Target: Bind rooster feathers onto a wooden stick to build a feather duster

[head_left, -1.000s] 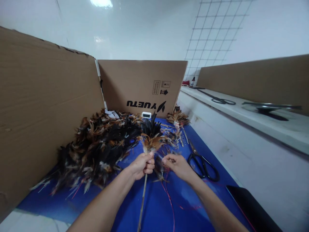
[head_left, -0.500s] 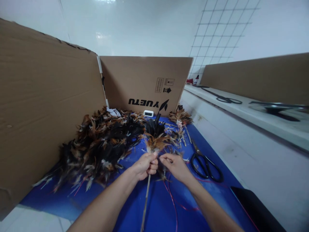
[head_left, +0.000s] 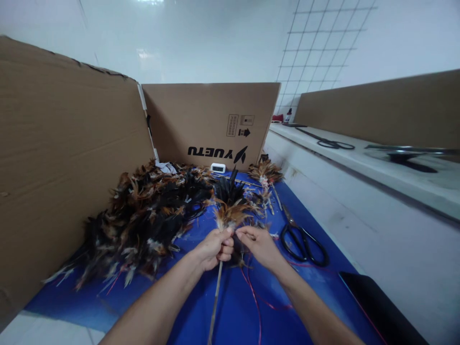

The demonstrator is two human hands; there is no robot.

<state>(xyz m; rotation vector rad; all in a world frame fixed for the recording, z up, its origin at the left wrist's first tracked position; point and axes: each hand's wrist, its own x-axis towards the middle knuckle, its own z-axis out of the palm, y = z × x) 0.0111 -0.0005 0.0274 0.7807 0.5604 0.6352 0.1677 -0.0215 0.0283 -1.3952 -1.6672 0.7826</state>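
"Eyes on the left hand (head_left: 216, 248): fingers curled into a fist, closed firmly around the thin, pale wooden stick (head_left: 215, 302)!"

"And where's that stick sitting?"

"Centre stage, over the blue tabletop (head_left: 280, 326). Its lower end runs down towards us, and just beyond the fist comes a flare of tawny-brown feathers (head_left: 232, 213), with black ones behind."

"What about the right hand (head_left: 257, 244)?"

"Right alongside, near the left thumb! Thumb and forefinger are pinched together at the tips; whether anything's between them, I can't tell, it's too small."

"I see a thin, shiny red strand (head_left: 256, 299) below them."

"Yes, trailing down the blue, to the right of the stick. Further right lie the big metal scissors with black looped handles (head_left: 304, 242), well clear of the fingers."

"And out left?"

"A great shaggy heap of black and brown feathers (head_left: 151, 215), up near the brown cardboard panel (head_left: 72, 143)!"
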